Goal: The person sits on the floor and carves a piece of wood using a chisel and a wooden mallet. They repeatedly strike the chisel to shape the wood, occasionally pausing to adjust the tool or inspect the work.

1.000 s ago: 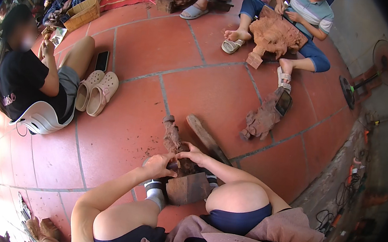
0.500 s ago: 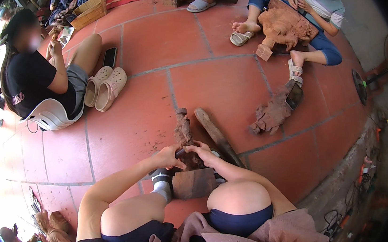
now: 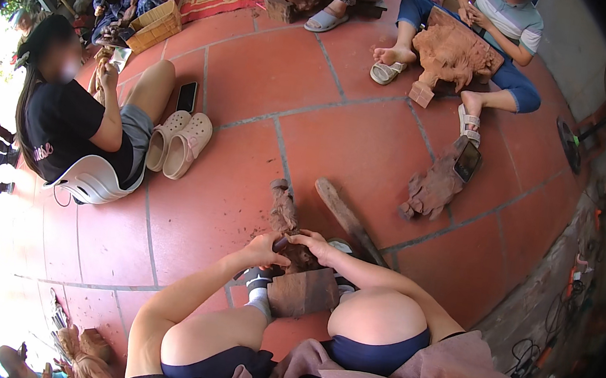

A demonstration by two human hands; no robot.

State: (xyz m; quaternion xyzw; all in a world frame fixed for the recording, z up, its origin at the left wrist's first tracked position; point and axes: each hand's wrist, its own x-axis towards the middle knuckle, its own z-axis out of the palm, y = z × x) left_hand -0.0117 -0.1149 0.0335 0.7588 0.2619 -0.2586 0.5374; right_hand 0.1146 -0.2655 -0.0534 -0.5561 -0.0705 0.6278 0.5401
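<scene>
A carved wooden figure (image 3: 283, 212) rises from a squared block base (image 3: 302, 293) between my lower legs, its top pointing away from me. My left hand (image 3: 265, 248) is closed around a short tool with a dark, rounded handle (image 3: 280, 244), at the left side of the carving. The tool's working end is hidden, so its exact kind does not show. From the other side, my right hand (image 3: 314, 245) rests curved against the carving's middle, its fingers partly out of sight. Between the two hands the wood looks dark and hollowed.
A wooden stick (image 3: 348, 219) lies just beyond my right forearm. Farther right is another carving (image 3: 430, 188) with a phone (image 3: 467, 161) on it. Pale clogs (image 3: 188, 145) stand beside a seated person at left. Someone at far right has a large carving (image 3: 454, 51). Cables run along the right edge.
The whole view has shifted slightly, moving the surroundings right and down. My left hand's dark tool handle has tilted more upright against the carving; my right hand stays at its side.
</scene>
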